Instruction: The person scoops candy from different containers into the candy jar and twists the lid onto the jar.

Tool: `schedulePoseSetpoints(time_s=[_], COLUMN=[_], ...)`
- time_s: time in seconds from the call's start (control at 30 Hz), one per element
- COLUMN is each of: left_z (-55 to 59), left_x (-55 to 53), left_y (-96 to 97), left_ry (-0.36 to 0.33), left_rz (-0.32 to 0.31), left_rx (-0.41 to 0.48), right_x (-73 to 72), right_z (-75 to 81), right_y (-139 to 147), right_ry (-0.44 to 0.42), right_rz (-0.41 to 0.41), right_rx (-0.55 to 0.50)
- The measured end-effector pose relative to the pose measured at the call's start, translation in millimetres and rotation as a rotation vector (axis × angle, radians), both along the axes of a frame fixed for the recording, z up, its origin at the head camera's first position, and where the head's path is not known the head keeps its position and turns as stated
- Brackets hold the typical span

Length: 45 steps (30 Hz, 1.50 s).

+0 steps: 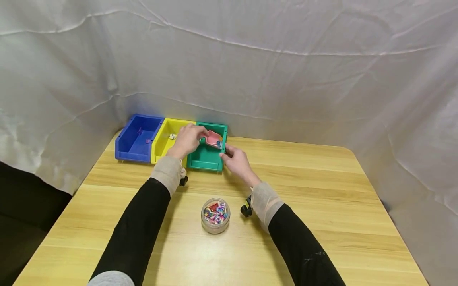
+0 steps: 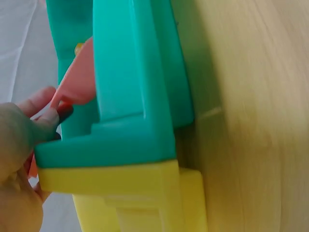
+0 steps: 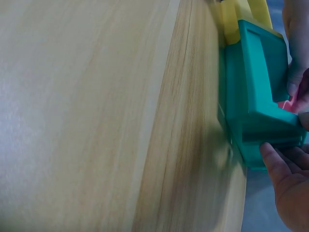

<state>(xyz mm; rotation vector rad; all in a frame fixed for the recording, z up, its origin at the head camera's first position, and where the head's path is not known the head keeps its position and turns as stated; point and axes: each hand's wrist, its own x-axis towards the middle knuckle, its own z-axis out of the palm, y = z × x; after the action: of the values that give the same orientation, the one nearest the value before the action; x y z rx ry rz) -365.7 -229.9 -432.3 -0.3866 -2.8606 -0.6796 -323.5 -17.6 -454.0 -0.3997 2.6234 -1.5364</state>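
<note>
My left hand (image 1: 187,139) pinches a small pink scoop (image 1: 213,137) by its handle, over the inside of the green bin (image 1: 205,164). Colourful little candy-like pieces (image 1: 219,143) lie at the scoop's far right end. In the left wrist view the scoop (image 2: 79,79) dips behind the bin's green wall (image 2: 120,72), and thumb and fingers meet on its handle. My right hand (image 1: 237,161) grips the green bin's right side wall, thumb at the rim and fingers (image 3: 276,164) along the outside.
Left of the green bin stand a yellow bin (image 1: 157,153) with a small white piece (image 1: 172,136) and a blue bin (image 1: 134,155) with small purple pieces. A clear round jar (image 1: 215,228) of striped candy-like pieces sits between my forearms. A pale curtain (image 1: 272,91) hangs behind the table.
</note>
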Motion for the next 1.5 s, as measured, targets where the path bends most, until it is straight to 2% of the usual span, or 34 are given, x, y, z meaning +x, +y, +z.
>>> schedulePoseSetpoints(time_s=[0.3, 0.57, 0.8, 1.5], left_z=[0.6, 2.1, -2.7, -6.9], left_x=[4.3, 10.0, 15.6, 28.6], left_y=[-8.0, -12.1, -17.6, -20.7], left_ry=[-0.114, -0.130, -0.167, -0.183], left_rz=[0.023, -0.002, -0.005, 0.052], left_rx=[0.171, 0.227, 0.393, 0.514], right_x=[-1.7, -4.9, -5.3, -8.0], right_z=[-1.3, -3.9, -3.7, -5.1], right_y=[2, 3, 4, 6], right_ry=[-0.004, 0.007, 0.002, -0.010], right_rz=[-0.002, -0.007, -0.002, -0.005], right_rx=[0.000, -0.008, -0.005, -0.001])
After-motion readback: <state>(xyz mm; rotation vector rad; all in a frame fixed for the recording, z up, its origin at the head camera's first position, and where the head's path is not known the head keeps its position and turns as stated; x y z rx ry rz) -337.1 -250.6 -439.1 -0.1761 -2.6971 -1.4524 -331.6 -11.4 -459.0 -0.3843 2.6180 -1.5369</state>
